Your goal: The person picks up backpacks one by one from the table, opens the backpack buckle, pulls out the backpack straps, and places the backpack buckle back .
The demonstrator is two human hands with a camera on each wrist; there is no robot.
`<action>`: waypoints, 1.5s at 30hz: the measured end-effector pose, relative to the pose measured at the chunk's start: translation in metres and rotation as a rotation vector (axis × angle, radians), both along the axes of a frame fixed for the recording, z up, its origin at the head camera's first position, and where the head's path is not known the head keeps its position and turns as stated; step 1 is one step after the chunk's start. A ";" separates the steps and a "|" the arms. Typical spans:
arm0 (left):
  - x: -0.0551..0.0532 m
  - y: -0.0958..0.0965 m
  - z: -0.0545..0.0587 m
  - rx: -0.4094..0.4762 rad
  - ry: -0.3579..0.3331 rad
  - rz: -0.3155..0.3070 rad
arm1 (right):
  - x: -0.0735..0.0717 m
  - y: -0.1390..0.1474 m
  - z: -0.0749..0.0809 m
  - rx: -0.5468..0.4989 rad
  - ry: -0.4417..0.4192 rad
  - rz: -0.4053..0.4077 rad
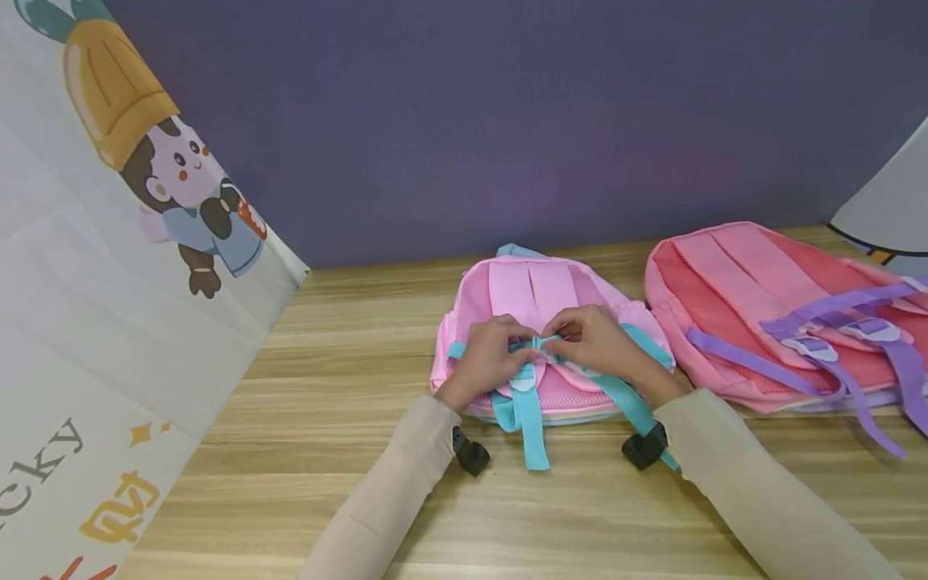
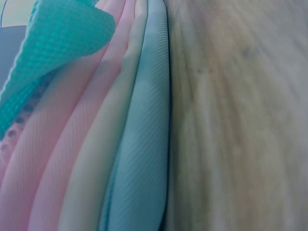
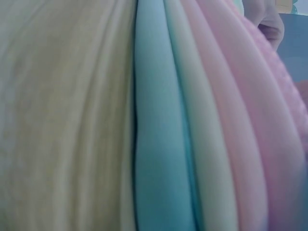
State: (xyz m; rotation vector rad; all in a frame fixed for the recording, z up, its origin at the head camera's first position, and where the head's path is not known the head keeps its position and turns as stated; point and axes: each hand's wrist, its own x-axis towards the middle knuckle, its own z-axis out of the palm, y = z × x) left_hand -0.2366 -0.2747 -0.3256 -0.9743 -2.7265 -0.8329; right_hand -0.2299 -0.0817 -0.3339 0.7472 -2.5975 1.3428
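Observation:
A small pink backpack (image 1: 511, 292) lies with its strap side up on the wooden table. Over its middle, my left hand (image 1: 487, 352) pinches one end of a teal chest strap (image 1: 553, 344) between thumb and fingers. From the other side, my right hand (image 1: 598, 342) pinches the strap close by, the fingertips of both hands nearly meeting. Fingers partly hide the strap's joining point. Below the left hand, a teal webbing tail (image 1: 534, 431) hangs from a white buckle (image 1: 523, 379). Both wrist views mostly show the bag's layered pink, cream and blue edge (image 2: 142, 120).
To the right lies a larger coral-pink backpack (image 1: 725, 322) with purple straps (image 1: 768, 366), its side against the smaller bag. A dark blue panel (image 1: 507, 137) rises behind the table (image 1: 312, 435). At left stands a white printed sheet (image 1: 145, 322) with a cartoon figure.

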 end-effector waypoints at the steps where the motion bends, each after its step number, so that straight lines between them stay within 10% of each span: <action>1: 0.000 0.000 0.000 0.000 0.003 0.000 | 0.000 0.000 0.000 -0.007 0.001 0.004; 45: -0.003 0.000 -0.004 0.092 -0.048 -0.061 | -0.002 0.004 -0.003 -0.063 -0.040 0.035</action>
